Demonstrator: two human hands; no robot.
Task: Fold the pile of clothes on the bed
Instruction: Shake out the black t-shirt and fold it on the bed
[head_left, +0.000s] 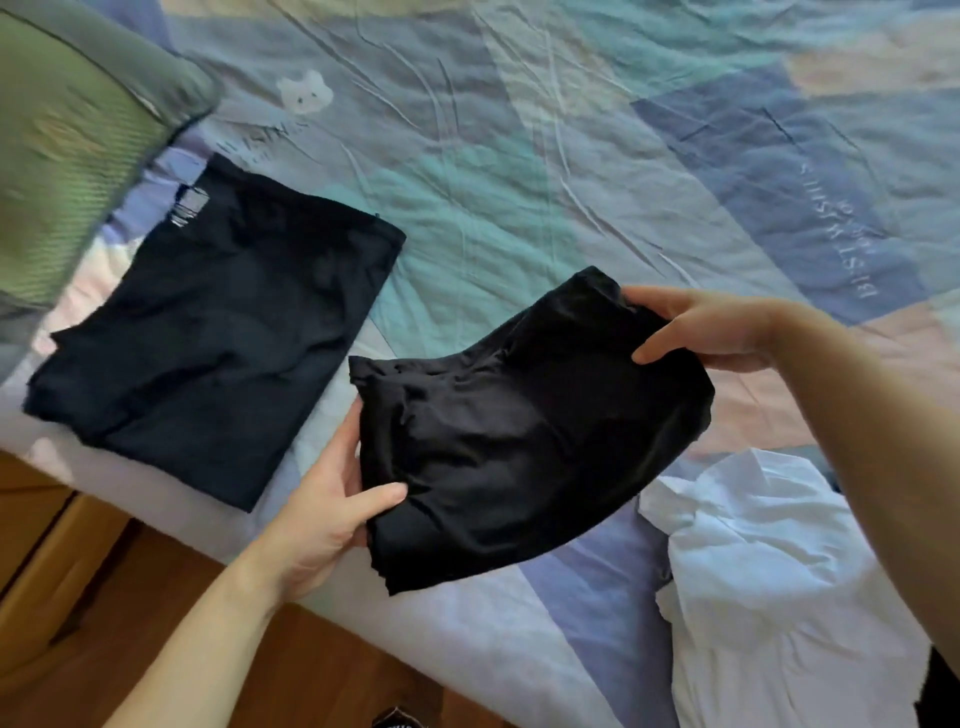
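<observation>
Folded black garment (524, 431) held up just above the bed sheet (519, 182), near the bed's front edge. Gripped at its lower left edge by the left hand (332, 509), thumb on top and fingers curled under. Pinched at its upper right corner by the right hand (711, 332). To the left, flat on the sheet: dark folded garment (218, 332). At the right, crumpled white shirt (769, 582). Far left, green pillow (67, 156).

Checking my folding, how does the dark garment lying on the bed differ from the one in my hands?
The folded garment lies flat on the bed, untouched; the held garment hangs, gripped by the left hand and right hand. The folded one looks larger. Both are dark.
</observation>
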